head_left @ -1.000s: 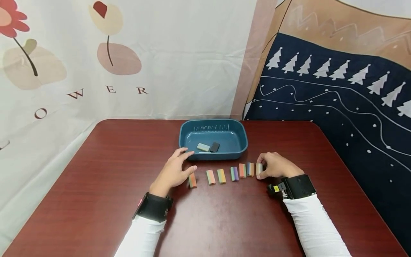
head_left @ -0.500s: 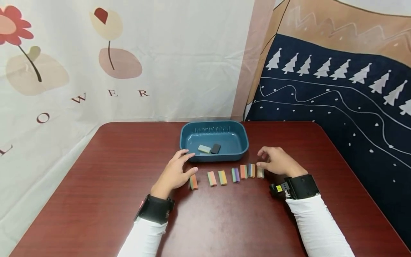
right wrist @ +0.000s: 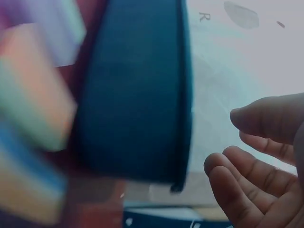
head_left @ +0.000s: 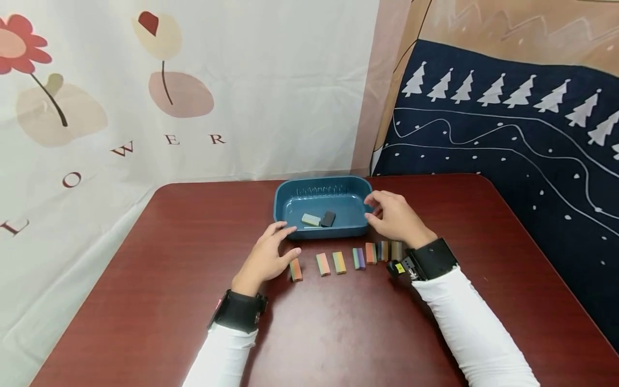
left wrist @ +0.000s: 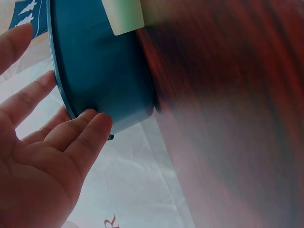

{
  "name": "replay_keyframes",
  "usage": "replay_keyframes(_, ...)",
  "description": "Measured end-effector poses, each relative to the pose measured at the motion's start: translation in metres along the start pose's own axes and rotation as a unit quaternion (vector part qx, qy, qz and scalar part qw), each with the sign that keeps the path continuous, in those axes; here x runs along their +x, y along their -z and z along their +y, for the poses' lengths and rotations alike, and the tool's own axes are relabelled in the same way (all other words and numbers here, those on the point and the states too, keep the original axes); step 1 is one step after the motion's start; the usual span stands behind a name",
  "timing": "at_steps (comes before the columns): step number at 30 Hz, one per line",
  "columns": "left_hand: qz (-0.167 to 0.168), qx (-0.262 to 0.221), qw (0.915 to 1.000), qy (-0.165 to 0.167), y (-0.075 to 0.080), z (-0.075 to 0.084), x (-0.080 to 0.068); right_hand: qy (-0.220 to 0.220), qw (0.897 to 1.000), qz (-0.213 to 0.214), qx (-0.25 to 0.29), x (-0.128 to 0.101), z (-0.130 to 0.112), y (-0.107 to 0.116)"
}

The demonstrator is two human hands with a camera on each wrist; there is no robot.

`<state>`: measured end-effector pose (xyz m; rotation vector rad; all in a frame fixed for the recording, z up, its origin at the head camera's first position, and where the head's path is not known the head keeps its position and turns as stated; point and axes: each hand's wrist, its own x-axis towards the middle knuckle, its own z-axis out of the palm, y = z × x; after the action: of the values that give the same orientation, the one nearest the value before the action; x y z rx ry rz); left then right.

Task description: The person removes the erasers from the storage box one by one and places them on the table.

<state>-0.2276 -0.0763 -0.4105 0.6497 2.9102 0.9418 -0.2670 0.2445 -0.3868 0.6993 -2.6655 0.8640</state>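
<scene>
My left hand (head_left: 263, 259) has its fingertips at the front-left rim of a blue plastic basin (head_left: 333, 233), fingers loosely bent and holding nothing. In the left wrist view, its fingers (left wrist: 90, 137) lie against the basin's outer wall. At the basin's right rim hovers my right hand (head_left: 397, 217), thumb and fingers apart and nothing between them. A pale block (head_left: 310, 219) and a dark grey block (head_left: 328, 219) lie inside the basin. Below my left thumb is an orange-and-green block (head_left: 296, 270).
A row of several two-coloured blocks runs along the table (head_left: 319, 333) in front of the basin, from a pink-and-green block (head_left: 323, 264) to a tan block (head_left: 396, 250) under my right wrist. Printed cloths (head_left: 290, 107) hang behind the table.
My right hand has let go of the tan block at the row's right end and moved up and left to the basin's right rim. My left hand has stayed at the basin.
</scene>
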Motion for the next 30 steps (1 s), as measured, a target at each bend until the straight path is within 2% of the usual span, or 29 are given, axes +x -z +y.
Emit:
replay_keyframes(7, 0.007, -0.006, 1.0, 0.0, 0.003, -0.001, -0.002, 0.005, 0.995, -0.093, -0.03, 0.054, -0.019, 0.004)
replay_keyframes(12, 0.007, -0.012, 0.9999, -0.003, 0.003, 0.0, 0.001, 0.012, 0.98, -0.196, -0.044, 0.088, -0.028, 0.004)
replay_keyframes(16, 0.011, -0.009, 0.9999, -0.006, 0.004, 0.0, 0.003, 0.011, 0.958, -0.278, -0.067, 0.109, -0.034, -0.002)
replay_keyframes(20, 0.013, -0.008, 0.9999, -0.006, 0.004, 0.0, 0.004, -0.014, 0.931, -0.346, -0.11, 0.125, -0.039, -0.011)
replay_keyframes(26, 0.011, -0.015, 0.9998, -0.006, 0.001, 0.001, 0.001, -0.041, 0.892, -0.412, -0.184, 0.137, -0.041, -0.028)
replay_keyframes(30, 0.011, -0.021, 0.9997, -0.001, -0.001, 0.0, -0.003, -0.047, 0.869, -0.446, -0.207, 0.141, -0.044, -0.039)
